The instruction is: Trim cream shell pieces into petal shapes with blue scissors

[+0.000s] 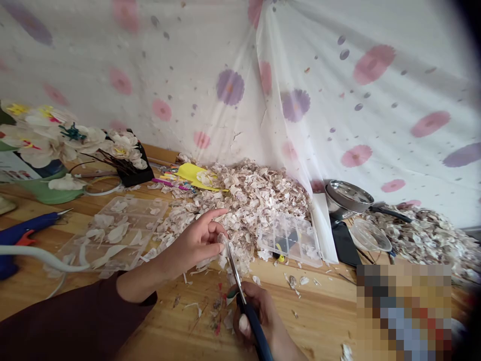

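My left hand is above the front of the pile, thumb and fingers pinched on a pale papery flake. My right hand grips a pair of scissors with dark handles, low in the middle of the view. Their metal blades point up and away, reaching the flake at my left fingertips; I cannot tell whether they cut into it. Behind both hands spreads a large heap of pale, brownish flakes. Small scraps lie on the wooden table around my right hand.
Clear compartment boxes stand left and right. A blue glue gun and flake flowers are at left. Metal pans, a white panel and another flake heap are at right. A flowered sheet hangs behind.
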Action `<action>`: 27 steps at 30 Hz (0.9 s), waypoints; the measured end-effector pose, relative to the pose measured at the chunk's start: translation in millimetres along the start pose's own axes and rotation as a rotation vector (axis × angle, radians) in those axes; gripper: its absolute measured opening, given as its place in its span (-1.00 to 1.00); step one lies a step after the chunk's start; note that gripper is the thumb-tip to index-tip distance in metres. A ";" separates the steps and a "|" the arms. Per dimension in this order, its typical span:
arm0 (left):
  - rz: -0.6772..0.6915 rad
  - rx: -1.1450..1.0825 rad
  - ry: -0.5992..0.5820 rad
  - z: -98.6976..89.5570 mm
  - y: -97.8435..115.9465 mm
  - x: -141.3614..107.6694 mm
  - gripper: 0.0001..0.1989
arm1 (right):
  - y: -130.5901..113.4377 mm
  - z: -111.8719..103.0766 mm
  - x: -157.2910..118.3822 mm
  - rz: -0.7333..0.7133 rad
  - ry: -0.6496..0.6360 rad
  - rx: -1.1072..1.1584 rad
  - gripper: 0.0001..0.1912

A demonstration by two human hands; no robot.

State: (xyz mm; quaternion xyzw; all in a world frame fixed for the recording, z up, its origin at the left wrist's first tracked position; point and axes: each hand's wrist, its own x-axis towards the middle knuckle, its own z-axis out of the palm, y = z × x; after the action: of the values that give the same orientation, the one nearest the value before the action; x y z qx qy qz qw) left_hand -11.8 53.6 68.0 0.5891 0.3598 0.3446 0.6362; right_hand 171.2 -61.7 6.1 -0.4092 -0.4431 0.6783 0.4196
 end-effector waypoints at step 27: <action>0.073 0.307 -0.047 -8.5 -5.7 5.3 -0.37 | 13.6 -5.4 -1.1 0.047 -0.026 0.055 -0.27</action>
State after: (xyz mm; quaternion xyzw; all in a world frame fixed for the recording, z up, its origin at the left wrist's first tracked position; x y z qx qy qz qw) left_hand -16.4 62.0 61.7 0.7001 0.3714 0.2945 0.5340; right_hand 173.8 -64.7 -8.0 -0.3986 -0.4200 0.7053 0.4090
